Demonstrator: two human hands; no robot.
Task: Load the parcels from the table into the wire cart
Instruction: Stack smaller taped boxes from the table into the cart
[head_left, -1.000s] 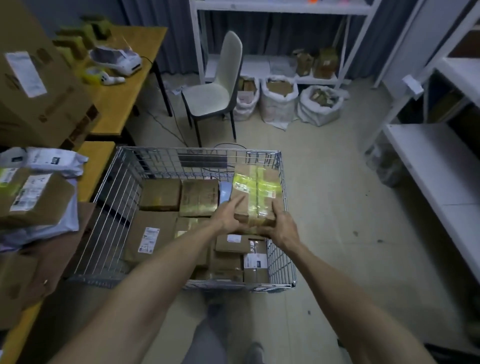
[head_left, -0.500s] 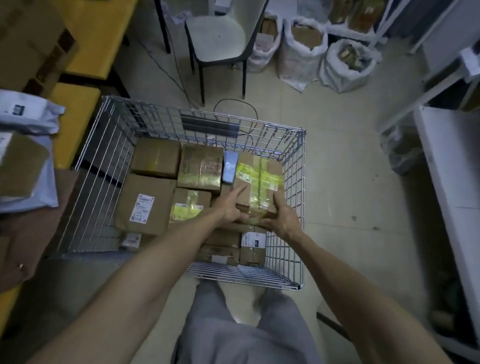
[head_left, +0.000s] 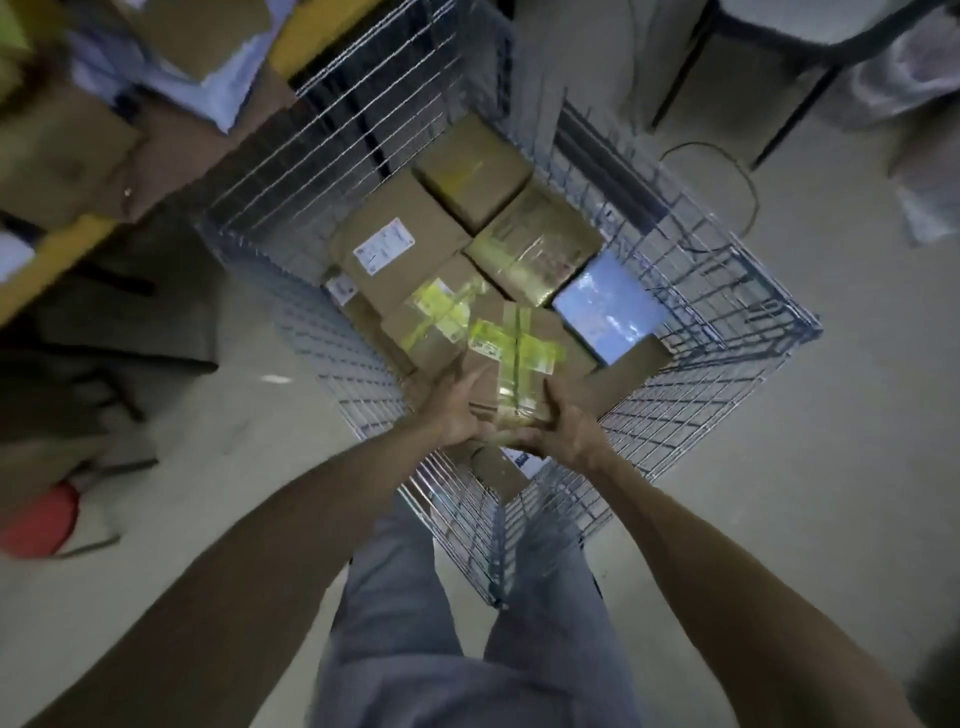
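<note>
The person wears loose grey-blue trousers (head_left: 457, 649), softly creased at the thighs. Both arms are bare from the left grip (head_left: 452, 410) and right grip (head_left: 563, 434) as far as they show.

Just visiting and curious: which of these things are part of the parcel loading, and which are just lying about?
Part of the job: yellow-taped parcel held by left hand and right hand; wire cart; labelled box and blue packet inside it; parcels on the table.

Just lying about: chair; floor cable; white sack; red object.

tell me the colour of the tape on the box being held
Yellow-green tape, crossed over the brown box, clear in the head view.
</note>
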